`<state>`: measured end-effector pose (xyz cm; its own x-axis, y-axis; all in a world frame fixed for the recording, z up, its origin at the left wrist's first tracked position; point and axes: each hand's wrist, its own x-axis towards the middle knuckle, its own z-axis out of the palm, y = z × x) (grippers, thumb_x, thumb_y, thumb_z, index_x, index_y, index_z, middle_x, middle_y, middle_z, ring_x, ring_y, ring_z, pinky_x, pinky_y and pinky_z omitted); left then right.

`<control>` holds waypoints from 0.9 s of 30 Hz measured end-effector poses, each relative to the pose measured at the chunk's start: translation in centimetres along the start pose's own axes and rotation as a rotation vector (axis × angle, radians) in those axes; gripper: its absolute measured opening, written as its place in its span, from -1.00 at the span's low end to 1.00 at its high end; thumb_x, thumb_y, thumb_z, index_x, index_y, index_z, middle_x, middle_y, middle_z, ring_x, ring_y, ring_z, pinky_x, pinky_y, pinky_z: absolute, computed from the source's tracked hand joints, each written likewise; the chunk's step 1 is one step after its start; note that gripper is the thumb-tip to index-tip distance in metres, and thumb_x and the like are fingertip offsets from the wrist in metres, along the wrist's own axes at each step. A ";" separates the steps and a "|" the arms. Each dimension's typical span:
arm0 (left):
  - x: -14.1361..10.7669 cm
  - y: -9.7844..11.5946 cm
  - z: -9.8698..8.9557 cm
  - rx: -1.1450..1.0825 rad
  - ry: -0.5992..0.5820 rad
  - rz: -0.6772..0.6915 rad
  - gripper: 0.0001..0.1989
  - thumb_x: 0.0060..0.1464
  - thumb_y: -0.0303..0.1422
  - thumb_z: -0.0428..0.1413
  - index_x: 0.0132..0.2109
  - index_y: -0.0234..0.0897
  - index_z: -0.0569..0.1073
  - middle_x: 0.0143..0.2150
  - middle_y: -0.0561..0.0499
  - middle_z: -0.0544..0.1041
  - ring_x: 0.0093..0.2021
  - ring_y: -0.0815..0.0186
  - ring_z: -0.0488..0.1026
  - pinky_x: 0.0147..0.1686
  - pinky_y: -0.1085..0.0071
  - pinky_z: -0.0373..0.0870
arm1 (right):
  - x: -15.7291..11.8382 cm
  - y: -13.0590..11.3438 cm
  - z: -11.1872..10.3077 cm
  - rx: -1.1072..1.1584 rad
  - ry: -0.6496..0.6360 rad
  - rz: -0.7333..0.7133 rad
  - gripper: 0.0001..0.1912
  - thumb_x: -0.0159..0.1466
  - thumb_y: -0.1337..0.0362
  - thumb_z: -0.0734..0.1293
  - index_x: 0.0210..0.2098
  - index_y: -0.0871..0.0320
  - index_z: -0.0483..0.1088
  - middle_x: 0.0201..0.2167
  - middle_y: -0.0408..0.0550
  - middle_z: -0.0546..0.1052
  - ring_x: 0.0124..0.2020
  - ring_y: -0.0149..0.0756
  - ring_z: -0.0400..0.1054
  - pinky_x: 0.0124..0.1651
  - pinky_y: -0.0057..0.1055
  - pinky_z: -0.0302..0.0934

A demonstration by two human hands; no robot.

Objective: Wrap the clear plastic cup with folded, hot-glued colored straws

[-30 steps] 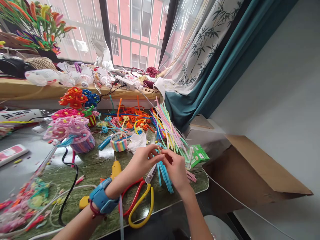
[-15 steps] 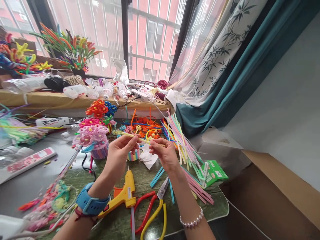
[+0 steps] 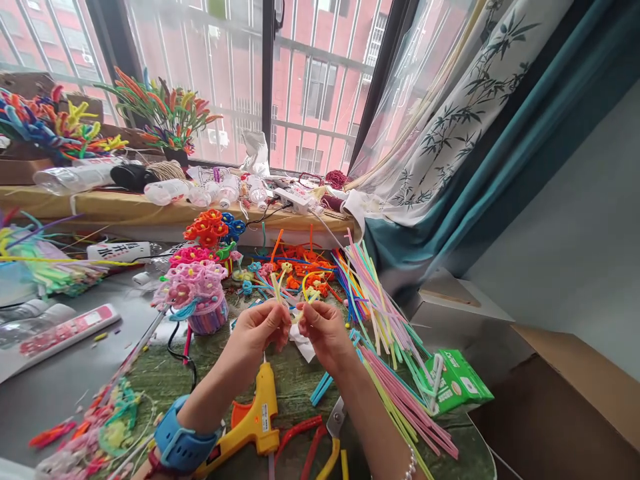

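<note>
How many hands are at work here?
2: the left hand and the right hand, close together over the table, pinching a pale yellow pipe cleaner. No others show.

Pale-yellow pipe cleaner (image 3: 277, 289), blue wristband (image 3: 181, 437)

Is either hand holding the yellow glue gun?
No, the glue gun lies on the table while the left hand and right hand pinch a pale yellow strip.
</note>
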<state>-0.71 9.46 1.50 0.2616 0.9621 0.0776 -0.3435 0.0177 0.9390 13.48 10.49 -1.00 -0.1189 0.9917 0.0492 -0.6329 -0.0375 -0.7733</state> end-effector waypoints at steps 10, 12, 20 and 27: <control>-0.7 0.1 0.2 0.202 -0.214 -0.073 -0.51 0.06 0.01 0.17 -0.55 -0.31 0.32 -0.58 0.05 0.46 -0.59 0.44 0.30 -0.55 0.50 0.21 | -0.4 -0.8 -0.6 -0.222 -0.164 -0.140 -0.67 0.06 0.03 0.53 -0.48 0.22 0.61 -0.72 -0.20 0.38 -0.71 -0.55 0.14 -0.63 -0.55 -0.01; -0.7 0.1 0.3 0.204 -0.230 -0.075 -0.52 0.08 -0.01 0.16 -0.55 -0.31 0.33 -0.60 0.05 0.45 -0.60 0.45 0.29 -0.55 0.51 0.20 | -0.4 -1.0 -0.7 -0.218 -0.178 -0.140 -0.66 0.07 0.03 0.52 -0.43 0.22 0.63 -0.71 -0.20 0.39 -0.71 -0.56 0.14 -0.63 -0.54 -0.01; -1.0 0.1 0.3 0.198 -0.281 -0.083 -0.53 0.10 -0.04 0.16 -0.56 -0.33 0.39 -0.61 0.05 0.43 -0.59 0.47 0.26 -0.58 0.54 0.17 | -0.6 -1.5 -0.4 -0.156 -0.162 -0.101 -0.65 0.00 0.02 0.55 -0.45 0.21 0.62 -0.74 -0.21 0.39 -0.74 -0.55 0.14 -0.63 -0.54 0.00; -0.8 -0.1 0.1 0.225 -0.247 -0.090 -0.53 0.12 -0.03 0.12 -0.55 -0.31 0.37 -0.62 0.06 0.44 -0.62 0.48 0.28 -0.61 0.56 0.20 | -0.8 -1.2 -0.3 -0.153 -0.102 -0.084 -0.68 0.02 0.05 0.55 -0.49 0.21 0.60 -0.73 -0.20 0.44 -0.76 -0.54 0.19 -0.66 -0.55 0.07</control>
<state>-0.77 8.71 1.38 0.5017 0.8639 0.0442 -0.1090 0.0125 0.9940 14.62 9.79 -0.29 -0.1526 0.9725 0.1758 -0.5211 0.0720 -0.8504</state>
